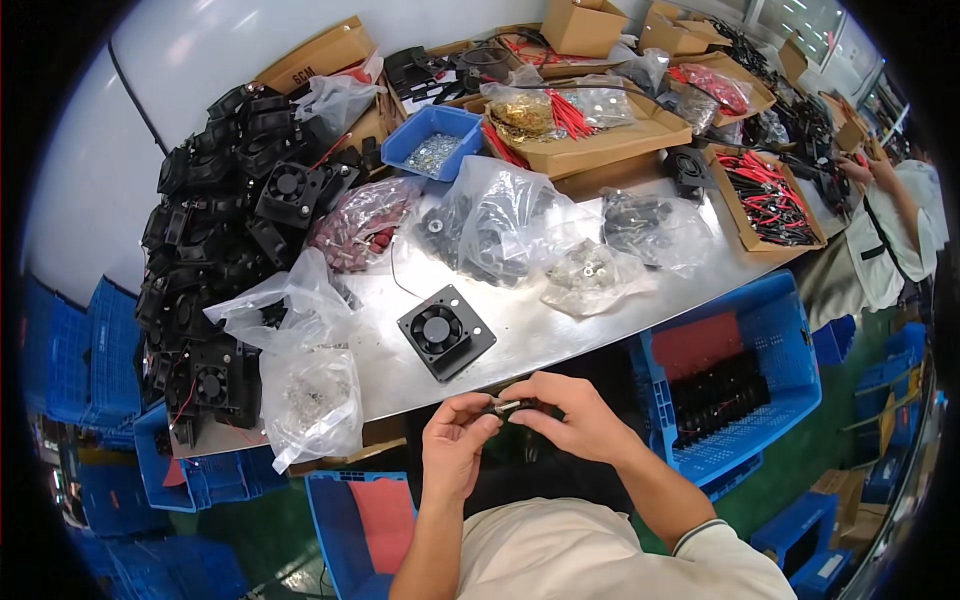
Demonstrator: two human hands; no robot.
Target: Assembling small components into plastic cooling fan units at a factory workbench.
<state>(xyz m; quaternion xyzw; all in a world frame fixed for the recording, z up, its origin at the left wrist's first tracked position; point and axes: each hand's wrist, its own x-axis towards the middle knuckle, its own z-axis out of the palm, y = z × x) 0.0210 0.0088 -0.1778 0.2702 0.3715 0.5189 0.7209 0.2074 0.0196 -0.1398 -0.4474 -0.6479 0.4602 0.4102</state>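
Note:
Just off the front edge of the metal table, my left hand [456,440] and my right hand [572,415] meet in front of my body. Between their fingertips is a small dark part with a shiny metal piece [508,406]; it is too small to tell its kind. Both hands are closed on it, the left from one end and the right from the other. On the table beyond them lies a black fan on a square plate [440,332], with a thin wire running from it. Clear plastic bags of small metal parts [592,275] and dark parts [490,225] lie farther back.
A tall pile of black fans [215,230] fills the table's left side. Behind stand a blue tray of small hardware [432,142] and cardboard boxes, one with red and black cables [768,198]. A blue crate [740,370] sits right of me. Another person [900,225] works at far right.

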